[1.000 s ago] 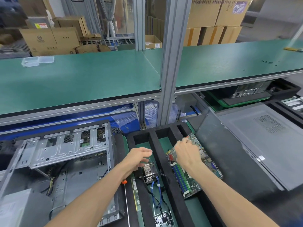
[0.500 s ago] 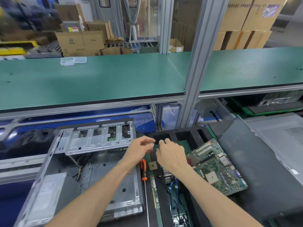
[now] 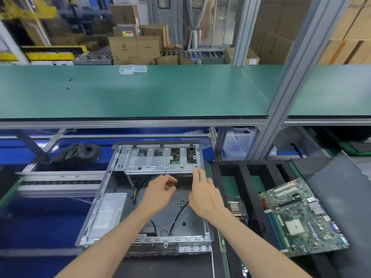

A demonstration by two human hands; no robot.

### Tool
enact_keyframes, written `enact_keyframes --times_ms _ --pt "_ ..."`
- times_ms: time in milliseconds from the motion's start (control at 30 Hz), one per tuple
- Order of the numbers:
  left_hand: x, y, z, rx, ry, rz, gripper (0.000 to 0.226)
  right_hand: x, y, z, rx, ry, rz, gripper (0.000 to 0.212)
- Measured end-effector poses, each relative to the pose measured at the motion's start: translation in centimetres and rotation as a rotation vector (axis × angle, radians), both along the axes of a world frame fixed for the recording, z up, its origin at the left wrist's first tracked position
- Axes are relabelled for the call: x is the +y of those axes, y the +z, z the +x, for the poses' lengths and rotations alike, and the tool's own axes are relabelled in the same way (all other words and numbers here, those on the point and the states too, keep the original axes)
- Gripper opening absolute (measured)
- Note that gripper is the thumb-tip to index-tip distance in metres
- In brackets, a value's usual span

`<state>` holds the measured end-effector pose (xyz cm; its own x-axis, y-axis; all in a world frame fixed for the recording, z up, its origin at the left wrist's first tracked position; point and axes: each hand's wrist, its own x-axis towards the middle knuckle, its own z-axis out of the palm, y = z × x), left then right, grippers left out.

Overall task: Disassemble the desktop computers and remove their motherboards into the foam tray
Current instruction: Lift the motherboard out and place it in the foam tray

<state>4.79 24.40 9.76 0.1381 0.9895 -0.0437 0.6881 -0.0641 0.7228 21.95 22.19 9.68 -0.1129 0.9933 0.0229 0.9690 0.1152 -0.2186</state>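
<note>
An open desktop case point(image 3: 112, 197) lies in front of me, its silver drive cage point(image 3: 160, 159) at the far end and a grey power supply point(image 3: 109, 212) on the left. Both hands hover over its bare inside. My left hand point(image 3: 158, 194) has loosely curled fingers and holds nothing. My right hand point(image 3: 204, 194) is spread, its fingertips near the cage's right corner. A green motherboard point(image 3: 301, 215) lies tilted in the black foam tray point(image 3: 249, 177) to the right. A heatsink point(image 3: 237, 209) sits in a tray slot beside it.
A dark grey case side panel point(image 3: 341, 197) leans right of the tray. Coiled black cable point(image 3: 80, 153) lies at the back left on blue bins. A green shelf point(image 3: 140, 91) with a small clear box point(image 3: 132, 69) spans above, held by a metal post point(image 3: 289, 77).
Both hands left the tray and the motherboard and moved left over the open case. My view swung left, so the tray now sits at the right.
</note>
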Motion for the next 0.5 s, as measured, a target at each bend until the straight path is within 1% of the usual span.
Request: enact_keyframes --times_ms 67,133,200,367,500 --pt "-0.5 -0.7 -1.4 0.099 -0.043 -0.005 0.024 -0.3 -0.5 -0.8 -0.004 -0.012 -0.041 0.084" --pt "-1.3 -1.5 -2.6 0.16 -0.079 -0.01 0.026 -0.6 -0.9 -1.1 0.017 -0.016 -0.074 0.086" --pt "-2.0 -2.2 -3.5 0.191 -0.114 -0.008 0.026 -0.9 -0.9 -1.1 0.023 -0.029 -0.087 0.082" --pt "-2.9 -2.6 -4.0 0.201 -0.188 0.044 0.025 -2.1 -0.6 -1.3 0.044 -0.042 -0.084 0.07" --pt "-4.1 -2.9 -4.3 0.286 -0.292 0.026 0.024 -3.5 -0.6 -1.4 0.042 -0.044 -0.053 0.069"
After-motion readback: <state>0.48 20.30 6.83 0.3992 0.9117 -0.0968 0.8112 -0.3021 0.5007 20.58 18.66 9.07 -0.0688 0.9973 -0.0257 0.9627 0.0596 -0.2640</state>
